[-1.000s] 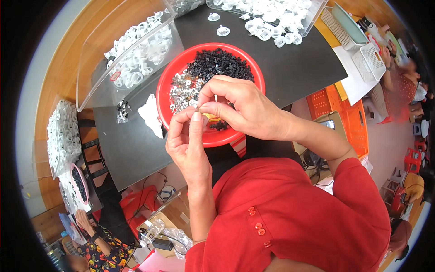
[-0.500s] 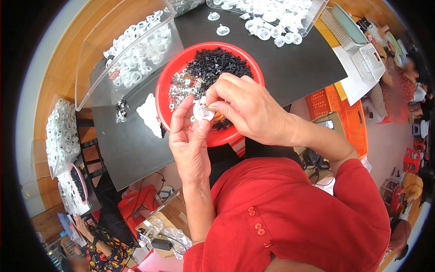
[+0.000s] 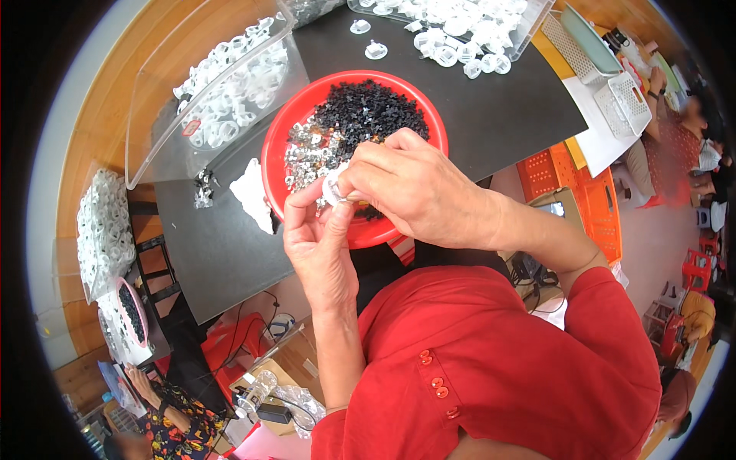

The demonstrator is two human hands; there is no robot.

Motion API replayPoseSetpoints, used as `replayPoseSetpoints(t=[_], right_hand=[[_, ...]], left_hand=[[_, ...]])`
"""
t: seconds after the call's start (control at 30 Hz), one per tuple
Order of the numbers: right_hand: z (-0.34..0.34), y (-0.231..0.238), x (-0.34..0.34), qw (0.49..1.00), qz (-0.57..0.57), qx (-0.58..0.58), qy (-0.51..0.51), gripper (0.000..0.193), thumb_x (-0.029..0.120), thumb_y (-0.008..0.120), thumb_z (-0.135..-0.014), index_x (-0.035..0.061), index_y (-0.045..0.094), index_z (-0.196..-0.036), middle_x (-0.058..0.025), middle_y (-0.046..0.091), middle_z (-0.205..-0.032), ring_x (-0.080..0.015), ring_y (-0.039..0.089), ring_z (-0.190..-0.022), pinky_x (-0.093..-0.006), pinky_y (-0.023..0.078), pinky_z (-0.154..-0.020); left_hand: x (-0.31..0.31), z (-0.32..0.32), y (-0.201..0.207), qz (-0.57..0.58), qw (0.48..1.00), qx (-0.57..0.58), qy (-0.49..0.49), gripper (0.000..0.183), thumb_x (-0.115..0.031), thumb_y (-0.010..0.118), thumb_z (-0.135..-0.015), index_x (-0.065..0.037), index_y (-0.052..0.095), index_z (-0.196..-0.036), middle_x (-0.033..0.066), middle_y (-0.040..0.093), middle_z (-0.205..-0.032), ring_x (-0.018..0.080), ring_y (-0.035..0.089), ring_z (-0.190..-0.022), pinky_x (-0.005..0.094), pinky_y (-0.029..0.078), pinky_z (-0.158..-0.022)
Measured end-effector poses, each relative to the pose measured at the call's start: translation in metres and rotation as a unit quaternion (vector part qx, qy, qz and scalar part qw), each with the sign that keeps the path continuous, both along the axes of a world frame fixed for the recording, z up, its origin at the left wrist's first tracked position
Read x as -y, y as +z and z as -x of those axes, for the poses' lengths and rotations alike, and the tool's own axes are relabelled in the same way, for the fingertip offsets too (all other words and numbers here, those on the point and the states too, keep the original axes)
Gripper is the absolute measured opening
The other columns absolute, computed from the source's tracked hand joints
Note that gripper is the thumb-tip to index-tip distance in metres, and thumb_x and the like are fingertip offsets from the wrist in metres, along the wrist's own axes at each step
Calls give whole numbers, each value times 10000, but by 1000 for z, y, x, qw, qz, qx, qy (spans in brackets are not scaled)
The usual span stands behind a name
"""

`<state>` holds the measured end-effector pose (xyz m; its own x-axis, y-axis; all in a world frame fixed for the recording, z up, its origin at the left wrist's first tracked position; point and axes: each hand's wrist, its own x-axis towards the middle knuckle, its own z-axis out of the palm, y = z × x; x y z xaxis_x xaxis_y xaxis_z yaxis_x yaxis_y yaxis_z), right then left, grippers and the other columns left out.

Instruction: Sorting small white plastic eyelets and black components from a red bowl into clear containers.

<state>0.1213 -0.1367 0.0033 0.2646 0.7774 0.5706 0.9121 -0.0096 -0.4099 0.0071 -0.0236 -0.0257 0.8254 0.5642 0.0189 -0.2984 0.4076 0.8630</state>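
Note:
Between my two hands is a small round white plastic part [image 3: 334, 186], held over the near side of a red basin [image 3: 272, 130]. My left hand [image 3: 322, 238] pinches its edge between thumb and fingers. From the right, my right hand [image 3: 418, 188] closes its thumb and fingertips on the same part, covering much of it; whether a smaller piece sits under those fingertips I cannot tell. Inside the basin lie a heap of small black pieces [image 3: 368, 111] and, on the left, a heap of small shiny metal pieces [image 3: 307, 157].
A clear bin [image 3: 165, 115] of white parts stands left of the basin; another tub [image 3: 529, 38] of them is at the back. Two loose white parts [image 3: 376, 50] and a white cloth [image 3: 251, 195] lie on the dark table [image 3: 506, 115]. Other people [image 3: 678, 146] sit nearby.
My right hand has shifted slightly left, its fingers now covering more of the white part. That part has tilted and moved a little left and up.

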Motion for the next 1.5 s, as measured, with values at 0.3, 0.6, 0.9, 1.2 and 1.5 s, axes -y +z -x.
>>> replayPoseSetpoints(t=[0.3, 0.6, 0.9, 1.2, 1.5], right_hand=[[3, 2, -2, 928, -85, -362, -12, 94, 31, 599, -840, -21, 594, -918, -85, 566, -815, -132, 575, -625, -265, 467, -552], [13, -5, -7, 898, -121, -422, -34, 75, 43, 609, -826, -16, 617, -871, -81, 625, -773, -114, 574, -595, -263, 464, -539], [9, -7, -8, 914, -126, -384, -31, 101, 72, 626, -812, -20, 631, -852, -109, 626, -703, -150, 586, -556, -285, 465, -534], [-35, -2, -3, 951, -25, -301, -68, 94, 72, 610, -851, -8, 646, -884, -58, 635, -789, -71, 591, -708, -234, 464, -621], [-53, -22, -1, 985, 79, -83, -128, 76, 103, 630, -791, 33, 623, -819, -100, 597, -810, -303, 599, -763, -396, 475, -670]], left_hand=[[8, -6, 12, 11, 999, -14, 35, 272, -21, 596, -881, -25, 520, -1142, 85, 564, -1132, 163, 574, -1039, 305, 495, -918], [6, -5, 13, 44, 998, -8, 37, 240, 0, 584, -873, -28, 535, -1107, 86, 573, -1089, 156, 588, -999, 291, 496, -902], [2, -3, 11, 124, 992, -29, 20, 280, 14, 581, -866, -3, 567, -1145, 103, 603, -1107, 157, 597, -1003, 271, 512, -894], [-19, 6, 15, 102, 993, -7, 64, 276, 35, 543, -867, 32, 562, -1143, 229, 546, -1209, 284, 600, -1059, 279, 544, -867], [-21, 6, 18, 84, 994, -45, 47, 330, 31, 506, -885, 48, 491, -1214, 216, 526, -1214, 284, 578, -1091, 273, 547, -870]])
